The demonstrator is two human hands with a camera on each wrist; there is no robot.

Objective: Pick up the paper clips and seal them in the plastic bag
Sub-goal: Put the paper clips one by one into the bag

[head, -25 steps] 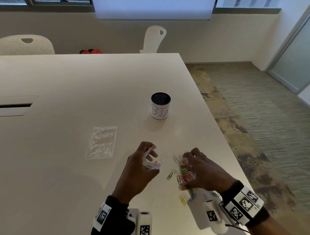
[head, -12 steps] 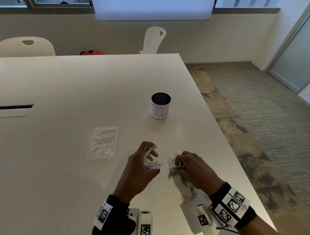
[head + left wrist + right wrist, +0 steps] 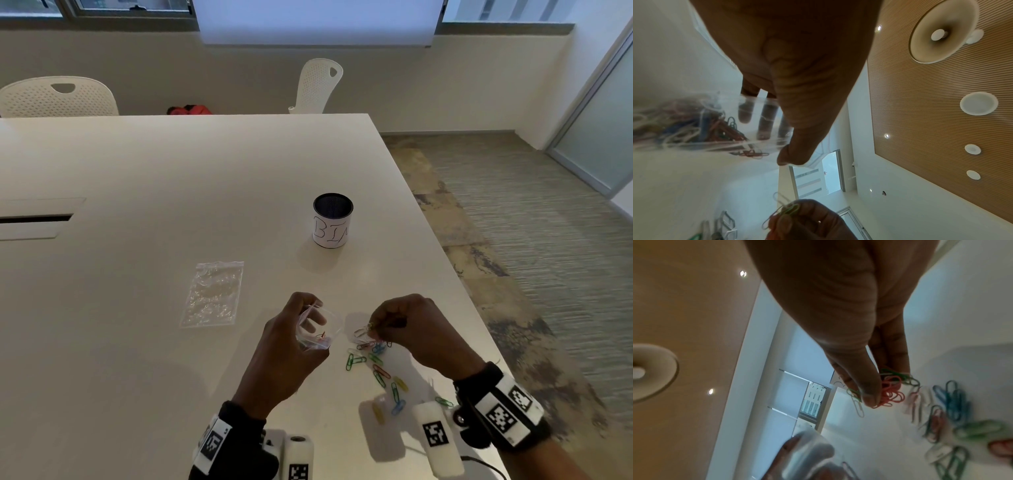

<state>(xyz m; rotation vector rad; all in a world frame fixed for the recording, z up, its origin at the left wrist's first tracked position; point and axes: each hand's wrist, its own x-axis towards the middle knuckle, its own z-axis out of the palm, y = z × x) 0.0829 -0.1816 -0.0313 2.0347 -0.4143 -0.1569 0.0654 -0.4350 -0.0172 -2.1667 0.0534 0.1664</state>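
head view: right hand (image 3: pixel 407 329) pinching a small bunch of paper clips (image 3: pixel 365 333) just beside the open plastic bag (image 3: pixel 317 330) that the left hand (image 3: pixel 291 346) grips.
the right grip is closed on several clips, green and red among them, lifted off the surface (image 3: pixel 171 171); the left grip holds the bag mouth open, thumb outside and fingers inside, with many coloured clips already in it, per the left wrist view. judged partway: a scatter of loose clips (image 3: pixel 380 373) lies on the surface below the right hand, and the bag is not yet sealed. further out, a second clear zip bag (image 3: pixel 213 294) lies flat to the left and a labelled cup (image 3: pixel 332 224) stands beyond, both well apart. nothing blocks the drop.
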